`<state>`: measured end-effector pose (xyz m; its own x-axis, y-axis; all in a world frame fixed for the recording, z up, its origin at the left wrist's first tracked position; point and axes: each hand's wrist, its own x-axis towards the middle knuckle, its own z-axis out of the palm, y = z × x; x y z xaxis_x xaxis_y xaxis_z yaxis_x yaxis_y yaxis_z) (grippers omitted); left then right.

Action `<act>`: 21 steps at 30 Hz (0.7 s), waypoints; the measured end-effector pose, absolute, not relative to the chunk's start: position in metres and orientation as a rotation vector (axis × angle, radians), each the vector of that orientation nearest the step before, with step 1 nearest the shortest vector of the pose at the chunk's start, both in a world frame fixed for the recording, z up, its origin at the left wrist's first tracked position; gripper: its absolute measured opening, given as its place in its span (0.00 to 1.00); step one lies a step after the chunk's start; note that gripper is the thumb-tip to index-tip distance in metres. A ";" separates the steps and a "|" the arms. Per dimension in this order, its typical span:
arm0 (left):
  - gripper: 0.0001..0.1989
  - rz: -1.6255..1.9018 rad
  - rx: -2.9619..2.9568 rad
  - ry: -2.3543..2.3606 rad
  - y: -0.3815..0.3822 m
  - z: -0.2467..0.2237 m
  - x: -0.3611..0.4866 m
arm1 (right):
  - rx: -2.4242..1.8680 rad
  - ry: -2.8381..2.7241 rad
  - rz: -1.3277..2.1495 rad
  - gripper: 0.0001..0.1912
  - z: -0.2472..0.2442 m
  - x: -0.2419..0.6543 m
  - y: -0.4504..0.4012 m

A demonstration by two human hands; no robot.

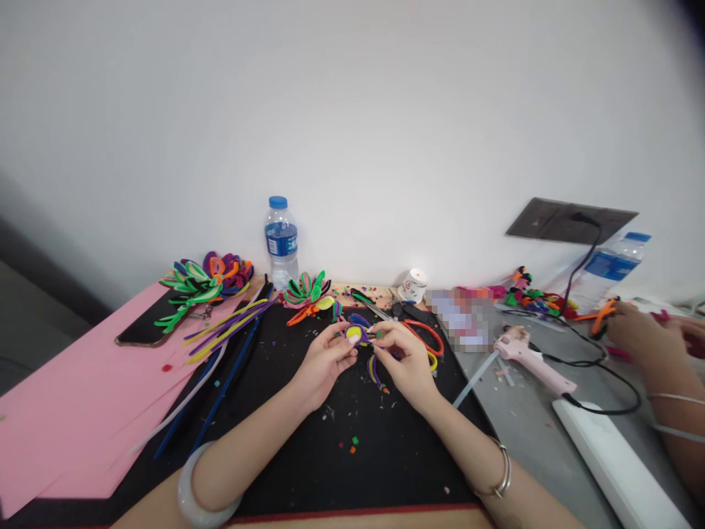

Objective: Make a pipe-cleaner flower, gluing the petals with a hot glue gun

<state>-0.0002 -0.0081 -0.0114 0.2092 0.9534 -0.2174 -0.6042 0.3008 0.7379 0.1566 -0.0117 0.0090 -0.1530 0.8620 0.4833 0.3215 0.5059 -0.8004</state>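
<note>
Between my hands, above the black mat (286,441), is a pipe-cleaner flower (354,336) with a round yellow middle and purple and blue loops. My left hand (324,364) grips it from the left, thumb on the yellow part. My right hand (405,360) pinches at its right side with closed fingers; what exactly they hold is too small to tell. Purple and yellow curved pipe cleaners (375,373) lie just under the right hand. Behind the hands sits a finished-looking multicoloured pipe-cleaner flower (308,294). Scissors (380,310) lie behind my right hand.
At left are pink sheets (104,411), a phone (146,323), pipe-cleaner flowers (206,283) and loose pipe cleaners (225,330). A water bottle (281,246) and paper cup (413,285) stand behind. Rightward lie a pink glue gun (534,360), a white power strip (617,463) and another person's hands (650,334).
</note>
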 end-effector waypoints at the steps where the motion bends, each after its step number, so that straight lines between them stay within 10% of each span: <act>1: 0.15 1.168 0.569 0.738 -0.008 -0.011 0.000 | -1.009 -1.723 0.652 0.07 0.009 0.156 -0.012; 21: 0.14 1.159 0.574 0.725 -0.009 -0.014 0.000 | -1.007 -1.618 0.760 0.06 0.001 0.154 -0.013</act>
